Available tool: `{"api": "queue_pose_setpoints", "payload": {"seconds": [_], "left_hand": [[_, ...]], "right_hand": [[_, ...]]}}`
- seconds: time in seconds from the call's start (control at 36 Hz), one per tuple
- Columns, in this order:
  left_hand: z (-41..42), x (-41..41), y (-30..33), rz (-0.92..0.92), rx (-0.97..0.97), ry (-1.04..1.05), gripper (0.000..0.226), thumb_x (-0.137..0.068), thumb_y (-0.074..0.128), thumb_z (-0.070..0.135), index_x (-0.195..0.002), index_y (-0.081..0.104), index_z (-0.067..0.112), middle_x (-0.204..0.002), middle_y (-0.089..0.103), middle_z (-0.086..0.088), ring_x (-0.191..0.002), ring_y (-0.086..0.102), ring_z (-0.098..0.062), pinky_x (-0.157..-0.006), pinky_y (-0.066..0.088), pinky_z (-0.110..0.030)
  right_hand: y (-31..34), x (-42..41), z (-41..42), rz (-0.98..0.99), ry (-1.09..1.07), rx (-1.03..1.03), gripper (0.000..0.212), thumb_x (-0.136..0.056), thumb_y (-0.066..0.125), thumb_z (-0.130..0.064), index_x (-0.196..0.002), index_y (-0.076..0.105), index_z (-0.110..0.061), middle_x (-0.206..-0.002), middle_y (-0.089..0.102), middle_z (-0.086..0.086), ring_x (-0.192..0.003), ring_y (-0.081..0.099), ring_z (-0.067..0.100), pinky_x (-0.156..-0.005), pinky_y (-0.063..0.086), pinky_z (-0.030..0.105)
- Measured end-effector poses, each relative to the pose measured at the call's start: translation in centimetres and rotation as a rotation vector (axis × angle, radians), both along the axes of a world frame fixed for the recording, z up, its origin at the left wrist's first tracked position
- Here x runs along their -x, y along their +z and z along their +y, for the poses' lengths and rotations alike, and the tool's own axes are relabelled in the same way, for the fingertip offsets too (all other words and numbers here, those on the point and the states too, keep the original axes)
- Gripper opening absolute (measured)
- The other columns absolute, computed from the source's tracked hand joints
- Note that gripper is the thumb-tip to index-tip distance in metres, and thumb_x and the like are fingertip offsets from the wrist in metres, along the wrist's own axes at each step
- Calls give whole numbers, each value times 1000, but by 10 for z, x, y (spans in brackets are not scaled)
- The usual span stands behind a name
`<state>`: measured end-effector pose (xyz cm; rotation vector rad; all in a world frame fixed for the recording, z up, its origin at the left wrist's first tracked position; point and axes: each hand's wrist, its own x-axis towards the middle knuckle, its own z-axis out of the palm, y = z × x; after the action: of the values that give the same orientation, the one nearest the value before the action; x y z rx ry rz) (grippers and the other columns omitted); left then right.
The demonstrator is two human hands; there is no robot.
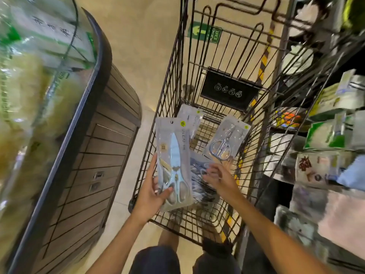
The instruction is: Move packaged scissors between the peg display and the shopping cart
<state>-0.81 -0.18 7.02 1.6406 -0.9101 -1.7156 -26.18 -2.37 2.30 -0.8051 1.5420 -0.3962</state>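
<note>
Warm, dim indoor light; wide-angle bending at the edges; heavy motion blur on both sides, centre sharper.

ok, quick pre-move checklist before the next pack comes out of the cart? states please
1. Left hand grips the blue-handled scissors pack at its lower end: ok.
2. That pack is lifted clear of the cart floor: ok.
3. Right hand has a pack secured: not ok, its fingers only reach onto the dark pack lying in the cart.
4. Silver scissors pack free to lift: ok, it leans on the right cart wall with nothing on top.
5. Further pack behind the held one: cannot tell, mostly hidden.
6. Peg display in sight: cannot tell, the shelves at right are blurred.
</note>
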Motion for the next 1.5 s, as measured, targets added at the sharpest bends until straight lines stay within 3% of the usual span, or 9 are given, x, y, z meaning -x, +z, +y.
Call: {"api": "queue_pose_setpoints", "payload": {"seconds": [0.17,0.33,0.44,0.58,0.78,1.06,1.25,1.39,1.5], "left_hand": [[-4,-11,-15,-51,90,10,104,-86,65,-18,-156,20,45,-146,55,21,-133,58,-16,-101,55,-40],[-3,-17,-24,-28,124,68,93,-87,67,4,-150,24,59,-146,58,-4,-123,65,-25,-91,60,-49],[-3,-19,-25,-30,136,76,93,-85,68,8,-141,27,71,-141,61,-11,-118,69,-24,-82,63,-46],[-3,-18,-27,-19,122,89,94,-87,66,4,-152,23,55,-137,64,-11,-115,70,-24,-80,63,-42],[-4,-18,-29,4,114,118,92,-85,68,3,-148,29,57,-136,65,-9,-116,69,-26,-84,62,-40],[-3,-16,-37,-33,101,70,95,-87,71,8,-154,22,53,-138,62,-14,-121,66,-29,-96,57,-49],[-7,-15,-40,-30,101,62,95,-82,78,24,-155,23,50,-141,59,-18,-125,63,-32,-103,49,-61],[-9,-15,-35,-73,115,47,92,-85,77,23,-154,23,53,-143,60,-11,-127,62,-30,-102,50,-61],[-10,-18,-16,-96,127,8,94,-92,70,4,-157,18,48,-140,62,-9,-121,66,-24,-93,59,-45]], "right_hand": [[-81,5,-40,236,401,137,68,-84,72,-43,-143,44,-23,-126,51,-7,-118,49,11,-108,45,47],[-108,-6,-46,476,630,180,29,-80,67,-26,-100,47,-28,-95,49,-5,-92,50,19,-76,44,36],[-128,-7,-44,500,630,199,56,-69,73,-27,-119,51,-15,-110,58,13,-102,56,33,-81,48,41],[-129,-14,-38,609,671,201,89,-71,83,-22,-148,42,-7,-135,51,24,-121,50,43,-100,43,46],[-123,-17,-32,630,679,216,99,-76,85,-26,-154,28,-6,-157,27,20,-144,24,40,-119,26,48],[-113,-25,-25,719,715,68,124,-61,88,-54,-157,15,-23,-143,31,14,-130,30,35,-106,30,44],[-112,-18,-17,591,551,156,73,-70,88,-36,-130,53,-15,-120,54,9,-112,52,29,-87,51,40],[-102,-14,-13,441,617,90,66,-77,82,-33,-132,47,-26,-119,65,5,-108,62,31,-85,54,43],[-74,-16,-14,344,488,-5,55,-84,77,-27,-131,49,-25,-116,64,4,-105,62,28,-86,55,42]]}}
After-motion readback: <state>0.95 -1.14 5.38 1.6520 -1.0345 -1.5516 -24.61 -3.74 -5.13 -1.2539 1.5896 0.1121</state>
